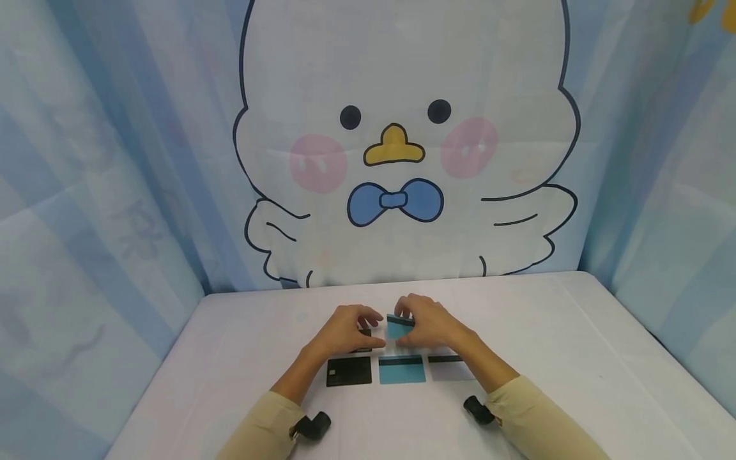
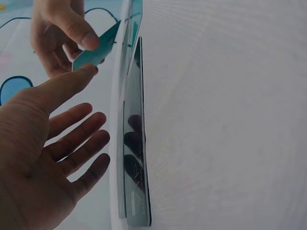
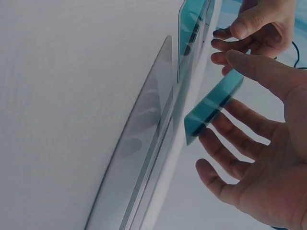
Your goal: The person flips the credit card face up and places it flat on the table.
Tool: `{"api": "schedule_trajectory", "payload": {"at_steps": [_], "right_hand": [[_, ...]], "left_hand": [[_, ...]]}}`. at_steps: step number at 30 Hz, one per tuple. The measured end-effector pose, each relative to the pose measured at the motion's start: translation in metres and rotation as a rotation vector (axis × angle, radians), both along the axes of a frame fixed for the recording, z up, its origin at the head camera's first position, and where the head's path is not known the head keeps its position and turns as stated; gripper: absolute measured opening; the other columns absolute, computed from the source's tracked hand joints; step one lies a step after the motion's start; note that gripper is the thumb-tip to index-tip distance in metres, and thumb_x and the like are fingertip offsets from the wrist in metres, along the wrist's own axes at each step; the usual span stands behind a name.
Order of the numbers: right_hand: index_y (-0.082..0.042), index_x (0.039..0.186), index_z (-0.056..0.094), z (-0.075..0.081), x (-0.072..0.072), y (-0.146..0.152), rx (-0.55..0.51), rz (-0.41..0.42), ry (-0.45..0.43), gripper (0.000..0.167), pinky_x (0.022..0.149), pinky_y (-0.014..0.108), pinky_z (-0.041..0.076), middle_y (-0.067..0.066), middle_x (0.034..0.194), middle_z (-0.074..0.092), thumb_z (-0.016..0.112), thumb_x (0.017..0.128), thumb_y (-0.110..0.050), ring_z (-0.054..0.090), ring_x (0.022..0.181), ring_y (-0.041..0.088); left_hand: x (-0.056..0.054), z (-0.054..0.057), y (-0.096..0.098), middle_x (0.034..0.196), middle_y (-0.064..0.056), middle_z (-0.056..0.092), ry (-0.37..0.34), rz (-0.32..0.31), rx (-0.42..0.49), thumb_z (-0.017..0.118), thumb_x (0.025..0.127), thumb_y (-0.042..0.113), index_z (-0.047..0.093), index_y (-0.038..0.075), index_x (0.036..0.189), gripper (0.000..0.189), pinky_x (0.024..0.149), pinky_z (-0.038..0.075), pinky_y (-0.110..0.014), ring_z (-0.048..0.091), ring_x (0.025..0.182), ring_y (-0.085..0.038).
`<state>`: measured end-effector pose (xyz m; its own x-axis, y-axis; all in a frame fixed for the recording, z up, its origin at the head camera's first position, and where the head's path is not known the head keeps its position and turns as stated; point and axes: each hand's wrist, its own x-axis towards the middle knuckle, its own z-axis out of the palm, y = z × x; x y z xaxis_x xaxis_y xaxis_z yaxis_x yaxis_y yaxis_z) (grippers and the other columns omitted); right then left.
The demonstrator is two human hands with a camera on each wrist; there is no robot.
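Observation:
In the head view, my right hand pinches a teal card with a dark stripe, thumb on one edge and fingertips on the other. The right wrist view shows that teal card tilted and raised off the table. My left hand is beside it, fingers spread and loosely bent, holding nothing, above a dark card it partly covers. In the left wrist view, the left hand's thumb tip overlaps the raised card; I cannot tell whether they touch. Nearer lie a black card, another teal card and a grey card.
The cards lie on a white-covered table. Behind it hangs a pale curtain with a cartoon bird; blue-and-white curtains stand at both sides. Small black cameras are worn at both sleeves. Beyond the grey card, a light card edge shows in the right wrist view.

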<state>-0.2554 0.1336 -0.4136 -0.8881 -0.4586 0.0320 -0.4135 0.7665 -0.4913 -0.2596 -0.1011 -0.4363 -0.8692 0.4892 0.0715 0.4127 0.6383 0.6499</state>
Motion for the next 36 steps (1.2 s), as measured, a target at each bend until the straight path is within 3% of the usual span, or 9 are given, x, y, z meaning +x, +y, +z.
{"api": "schedule_trajectory", "payload": {"at_steps": [19,23,29,36], "right_hand": [[-0.009,0.121,0.061,-0.002,-0.002,0.012,-0.283,0.078,-0.117,0.049,0.092,0.045,0.059,0.005,0.114,0.068,0.087,0.083,-0.024,0.07,0.112,0.03],[-0.006,0.123,0.058,-0.003,-0.002,0.015,-0.35,0.101,-0.132,0.051,0.099,0.051,0.056,0.007,0.116,0.067,0.086,0.084,-0.023,0.071,0.112,0.031],[-0.008,0.126,0.055,-0.001,-0.001,0.018,-0.483,0.099,-0.205,0.048,0.101,0.052,0.055,0.02,0.124,0.064,0.082,0.087,-0.017,0.069,0.116,0.035],[-0.003,0.13,0.051,-0.002,-0.005,0.022,-0.603,0.123,-0.282,0.052,0.104,0.052,0.053,0.021,0.131,0.061,0.08,0.088,-0.011,0.063,0.123,0.037]], "left_hand": [[-0.003,-0.004,-0.002,0.115,-0.001,0.075,-0.023,-0.012,0.009,0.087,0.085,0.034,0.073,0.012,0.129,0.051,0.087,0.056,-0.033,0.066,0.102,-0.016],[-0.003,-0.004,-0.002,0.115,-0.001,0.076,-0.022,-0.012,0.009,0.087,0.085,0.034,0.073,0.012,0.128,0.051,0.088,0.057,-0.035,0.066,0.102,-0.016],[-0.003,-0.004,-0.002,0.117,-0.001,0.076,-0.036,-0.013,0.023,0.087,0.085,0.036,0.072,0.012,0.129,0.052,0.09,0.058,-0.036,0.068,0.103,-0.017],[-0.003,-0.003,-0.002,0.12,-0.004,0.075,-0.067,-0.03,0.072,0.086,0.086,0.035,0.071,0.012,0.131,0.054,0.089,0.06,-0.036,0.069,0.105,-0.019]]}}
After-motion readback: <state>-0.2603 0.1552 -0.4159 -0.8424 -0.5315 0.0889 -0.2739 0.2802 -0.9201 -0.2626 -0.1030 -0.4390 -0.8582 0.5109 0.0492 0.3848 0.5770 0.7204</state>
